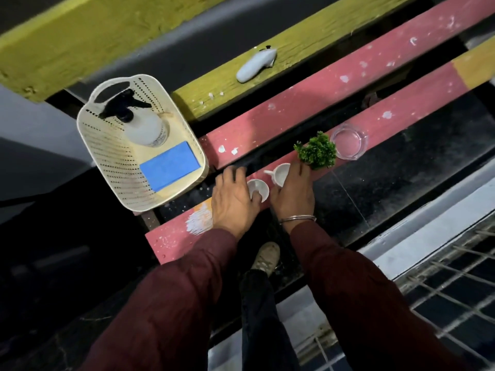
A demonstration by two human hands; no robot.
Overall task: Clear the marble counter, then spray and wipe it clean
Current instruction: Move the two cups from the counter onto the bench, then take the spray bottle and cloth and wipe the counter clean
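Marble counter [375, 188] dark glossy, hands [235, 202] gripping smooth white cups [258, 190]

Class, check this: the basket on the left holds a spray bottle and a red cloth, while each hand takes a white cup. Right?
Not quite. The head view shows the cloth in the basket is blue, not red. The spray bottle is there, and the left hand and right hand each take a white cup.

cream perforated basket [107, 162], blue cloth [170, 166], white cups [258, 190], black counter [388, 183].

Both hands down low, side by side.
Left hand [234, 202] and right hand [293, 194] reach forward, palms down, fingers curled, maroon sleeves extended.
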